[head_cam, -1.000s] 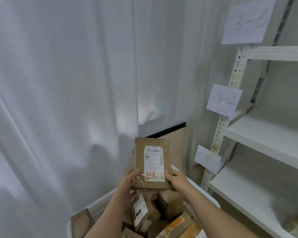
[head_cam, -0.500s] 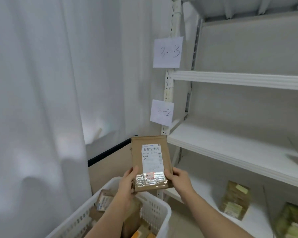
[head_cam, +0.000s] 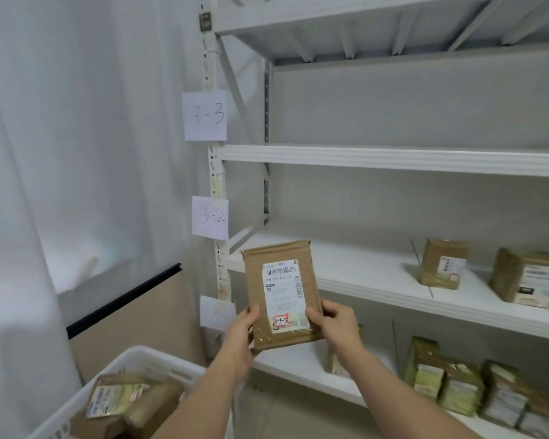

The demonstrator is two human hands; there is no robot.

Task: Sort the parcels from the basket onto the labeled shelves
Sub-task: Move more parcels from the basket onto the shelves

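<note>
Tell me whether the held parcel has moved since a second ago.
Yes. The parcel went right, from above the basket to before the shelf.

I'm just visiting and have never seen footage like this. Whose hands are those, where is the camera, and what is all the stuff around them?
There is no machine here: a person wears a camera on the head, so you look forward and down at their own two hands. The left hand and right hand both grip a flat brown parcel by its lower edges, held upright. Its sticker reads 3-3-5. At lower left is a white basket holding more parcels. On the right stands a white rack. Paper signs on its post read 3-3 and 3-2; a third sign below is too faint to read. The shelf by the 3-3 sign shows nothing on it from this angle, while the two shelves below carry parcels. The job is sorting parcels onto matching shelves.
</note>
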